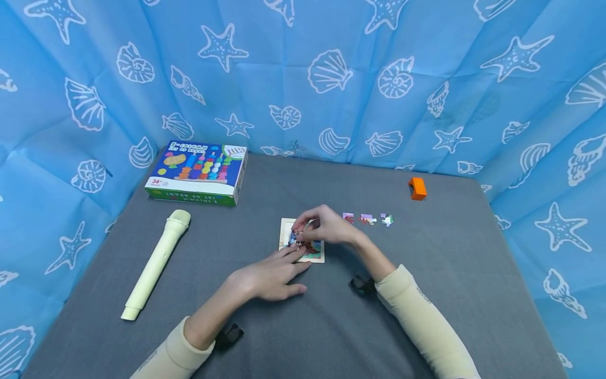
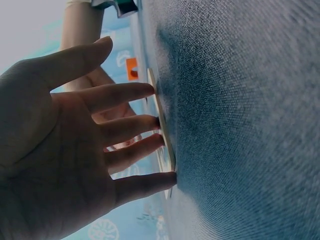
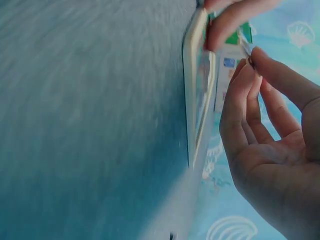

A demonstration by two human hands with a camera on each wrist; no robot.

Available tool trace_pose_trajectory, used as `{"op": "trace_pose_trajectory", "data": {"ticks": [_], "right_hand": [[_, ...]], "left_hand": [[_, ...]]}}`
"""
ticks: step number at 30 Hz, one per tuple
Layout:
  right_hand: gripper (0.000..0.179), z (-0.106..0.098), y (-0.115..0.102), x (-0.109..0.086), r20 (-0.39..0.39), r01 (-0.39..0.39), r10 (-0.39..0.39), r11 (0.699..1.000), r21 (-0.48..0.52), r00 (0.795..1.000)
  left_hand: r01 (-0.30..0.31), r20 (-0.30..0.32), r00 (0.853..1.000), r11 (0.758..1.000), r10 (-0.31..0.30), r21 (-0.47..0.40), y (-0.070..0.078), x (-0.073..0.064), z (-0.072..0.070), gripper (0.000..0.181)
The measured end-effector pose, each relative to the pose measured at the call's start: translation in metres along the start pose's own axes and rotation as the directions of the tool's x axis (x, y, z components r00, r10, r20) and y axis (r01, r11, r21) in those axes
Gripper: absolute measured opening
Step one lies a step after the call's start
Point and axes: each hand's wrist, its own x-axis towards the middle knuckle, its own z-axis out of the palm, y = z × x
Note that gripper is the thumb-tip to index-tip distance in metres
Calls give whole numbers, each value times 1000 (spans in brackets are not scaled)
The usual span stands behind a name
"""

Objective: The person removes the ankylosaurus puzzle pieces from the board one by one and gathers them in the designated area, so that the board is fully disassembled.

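A small jigsaw puzzle board (image 1: 285, 225) with a pale frame and a colourful picture lies flat on the grey table. My left hand (image 1: 272, 275) rests at its near left side with straight, spread fingers; in the left wrist view the fingertips (image 2: 159, 122) press along the board's edge. Over the board, my right hand (image 1: 328, 226) pinches a puzzle piece (image 3: 247, 49) between thumb and fingers, seen nearly edge-on in the right wrist view. Fingers cover part of the board's picture. Three loose puzzle pieces (image 1: 366, 219) lie in a row to the right of the board.
At the back left is a bead-set toy box (image 1: 194, 171). A pale yellow-green toy microphone (image 1: 156, 266) lies along the left side. An orange block (image 1: 417, 188) stands toward the back right. A blue shell-patterned curtain (image 1: 303, 79) surrounds the table's back and sides.
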Motion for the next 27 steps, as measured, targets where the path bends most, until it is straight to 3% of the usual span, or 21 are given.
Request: {"op": "trace_pose_trajectory", "data": {"ticks": [12, 17, 27], "right_hand": [[22, -42, 17, -48, -84, -112, 112, 994, 6, 990], [23, -58, 30, -65, -105, -147, 143, 989, -35, 984], [20, -73, 49, -74, -115, -162, 148, 979, -126, 982]], "left_hand": [[20, 7, 1000, 1000, -20, -19, 1, 1, 0, 64], [27, 7, 1000, 999, -26, -28, 1, 1, 1, 64], [40, 3, 999, 999, -40, -33, 1, 1, 2, 64]]}}
